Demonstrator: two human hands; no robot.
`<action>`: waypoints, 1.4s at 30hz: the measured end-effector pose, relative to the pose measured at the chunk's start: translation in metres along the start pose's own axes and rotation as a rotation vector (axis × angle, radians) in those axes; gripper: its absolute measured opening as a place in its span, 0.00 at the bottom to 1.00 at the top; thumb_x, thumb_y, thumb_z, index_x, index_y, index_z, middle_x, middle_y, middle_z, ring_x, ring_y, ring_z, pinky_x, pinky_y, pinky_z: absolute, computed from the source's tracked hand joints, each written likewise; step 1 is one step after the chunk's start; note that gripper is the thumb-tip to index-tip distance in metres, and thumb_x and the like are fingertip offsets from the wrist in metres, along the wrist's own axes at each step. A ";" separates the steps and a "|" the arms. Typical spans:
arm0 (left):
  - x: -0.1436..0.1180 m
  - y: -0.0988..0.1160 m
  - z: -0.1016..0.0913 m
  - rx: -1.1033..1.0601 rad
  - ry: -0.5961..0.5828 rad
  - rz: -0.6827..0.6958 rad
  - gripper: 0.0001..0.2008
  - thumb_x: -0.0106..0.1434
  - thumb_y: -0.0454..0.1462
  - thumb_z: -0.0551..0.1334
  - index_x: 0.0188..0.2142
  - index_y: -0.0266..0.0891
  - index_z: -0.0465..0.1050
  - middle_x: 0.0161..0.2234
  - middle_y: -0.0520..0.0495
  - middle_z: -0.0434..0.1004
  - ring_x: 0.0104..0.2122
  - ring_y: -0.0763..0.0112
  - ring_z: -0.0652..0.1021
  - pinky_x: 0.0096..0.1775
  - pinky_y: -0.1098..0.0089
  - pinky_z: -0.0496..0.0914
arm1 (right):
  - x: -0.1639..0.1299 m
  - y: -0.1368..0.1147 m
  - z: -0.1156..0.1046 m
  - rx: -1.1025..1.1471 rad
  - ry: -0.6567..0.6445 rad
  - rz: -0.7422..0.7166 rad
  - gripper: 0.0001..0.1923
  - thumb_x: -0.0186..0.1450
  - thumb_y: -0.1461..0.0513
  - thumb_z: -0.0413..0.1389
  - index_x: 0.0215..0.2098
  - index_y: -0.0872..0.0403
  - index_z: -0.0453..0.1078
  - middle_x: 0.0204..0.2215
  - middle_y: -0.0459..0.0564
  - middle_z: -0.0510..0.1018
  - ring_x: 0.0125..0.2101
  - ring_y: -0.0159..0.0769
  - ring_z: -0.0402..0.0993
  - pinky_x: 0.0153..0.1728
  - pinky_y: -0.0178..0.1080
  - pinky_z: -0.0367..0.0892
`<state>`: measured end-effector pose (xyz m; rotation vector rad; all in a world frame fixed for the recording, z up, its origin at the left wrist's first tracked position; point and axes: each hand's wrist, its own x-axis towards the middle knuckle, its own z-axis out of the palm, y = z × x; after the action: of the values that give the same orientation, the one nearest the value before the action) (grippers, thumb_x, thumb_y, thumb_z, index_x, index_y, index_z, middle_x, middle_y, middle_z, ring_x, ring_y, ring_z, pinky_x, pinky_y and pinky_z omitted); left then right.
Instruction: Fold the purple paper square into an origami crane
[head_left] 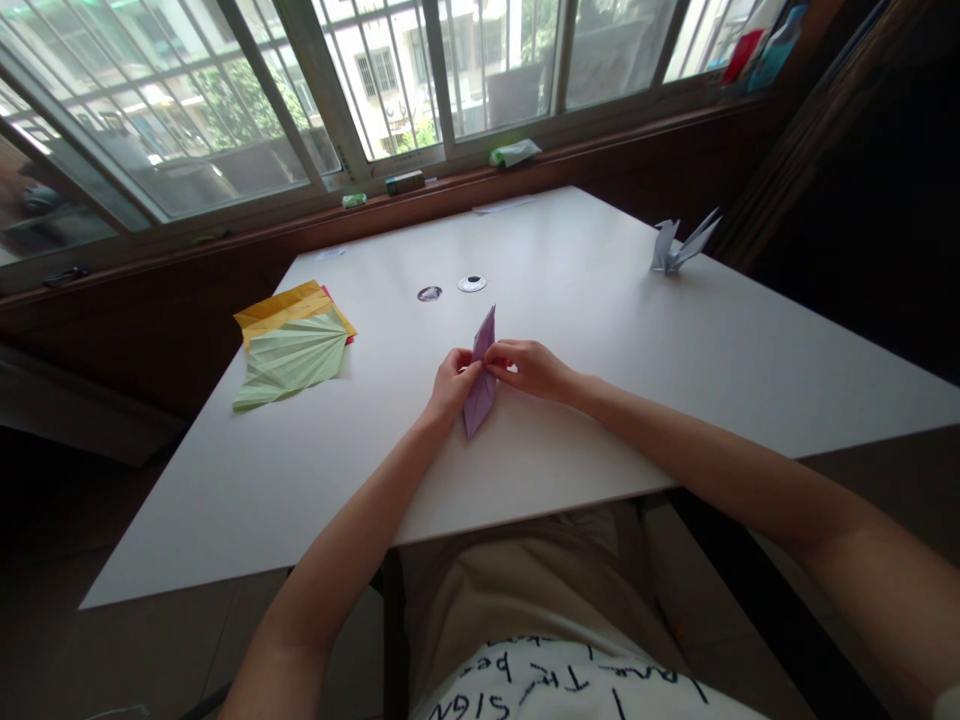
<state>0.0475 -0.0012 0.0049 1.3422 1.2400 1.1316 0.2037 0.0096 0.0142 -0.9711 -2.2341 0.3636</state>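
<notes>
A purple sheet of origami paper point(480, 405), folded into a long narrow diamond, stands out between my two hands just above the white table. My left hand point(454, 380) grips its left side near the middle, thumb on the near face. From the right, my right hand point(529, 366) pinches the same piece at mid-height with thumb and forefinger. The fingertips of both hands almost meet there and cover part of the folds. Both pointed ends of the paper show, one toward the window and one toward me.
Creased green paper point(289, 362) lies over yellow paper point(281, 308) on the left of the white table point(600, 420). Two round discs point(472, 284) lie beyond my hands. A grey folded paper crane point(679, 250) stands at the far right edge. Small packets point(514, 152) rest on the windowsill.
</notes>
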 end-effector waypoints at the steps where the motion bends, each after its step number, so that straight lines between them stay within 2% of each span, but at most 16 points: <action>1: 0.000 0.000 0.000 -0.001 0.001 0.003 0.04 0.53 0.35 0.60 0.30 0.37 0.67 0.29 0.51 0.70 0.30 0.75 0.70 0.35 0.73 0.64 | 0.000 0.000 0.000 0.000 -0.001 0.000 0.06 0.59 0.65 0.50 0.29 0.55 0.69 0.25 0.46 0.72 0.24 0.28 0.64 0.28 0.31 0.58; 6: 0.000 0.000 0.000 -0.021 0.013 -0.003 0.05 0.53 0.35 0.60 0.30 0.37 0.66 0.29 0.51 0.71 0.31 0.75 0.71 0.35 0.73 0.65 | 0.000 0.002 0.002 -0.011 0.016 0.016 0.05 0.59 0.65 0.51 0.30 0.55 0.69 0.26 0.46 0.73 0.24 0.28 0.65 0.27 0.31 0.58; 11: -0.002 0.001 0.000 -0.068 -0.025 -0.003 0.07 0.52 0.36 0.62 0.32 0.38 0.66 0.30 0.50 0.72 0.32 0.74 0.73 0.36 0.73 0.66 | 0.000 0.004 0.003 -0.017 0.042 0.023 0.04 0.58 0.65 0.51 0.31 0.55 0.68 0.26 0.47 0.72 0.24 0.28 0.65 0.27 0.31 0.58; 18: 0.002 -0.001 0.001 -0.129 0.002 -0.004 0.07 0.55 0.37 0.58 0.33 0.38 0.69 0.28 0.52 0.73 0.28 0.76 0.72 0.34 0.74 0.65 | 0.001 0.006 0.002 -0.023 0.091 0.038 0.04 0.58 0.66 0.50 0.29 0.55 0.67 0.26 0.47 0.71 0.25 0.29 0.65 0.28 0.32 0.59; 26: -0.003 0.002 0.001 -0.126 -0.031 -0.001 0.09 0.52 0.37 0.61 0.35 0.38 0.69 0.34 0.48 0.75 0.33 0.73 0.75 0.38 0.70 0.68 | 0.001 0.005 0.001 0.009 0.108 0.036 0.03 0.58 0.66 0.51 0.29 0.55 0.67 0.26 0.47 0.72 0.25 0.30 0.66 0.29 0.32 0.60; 31: -0.004 0.004 0.001 -0.075 -0.029 0.011 0.12 0.50 0.36 0.64 0.35 0.38 0.67 0.35 0.47 0.74 0.33 0.73 0.75 0.36 0.70 0.69 | 0.002 0.005 0.001 0.013 0.109 0.032 0.03 0.57 0.66 0.52 0.30 0.56 0.67 0.26 0.47 0.72 0.26 0.30 0.67 0.29 0.32 0.61; 42: -0.005 0.005 0.002 -0.037 0.034 0.023 0.10 0.49 0.35 0.63 0.28 0.37 0.62 0.29 0.54 0.67 0.27 0.79 0.72 0.30 0.75 0.67 | 0.002 0.004 0.001 0.014 0.133 0.022 0.04 0.59 0.66 0.51 0.29 0.55 0.67 0.26 0.47 0.71 0.26 0.30 0.66 0.29 0.32 0.61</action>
<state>0.0496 -0.0067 0.0092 1.3176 1.2255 1.1922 0.2044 0.0140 0.0122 -0.9840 -2.0999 0.3141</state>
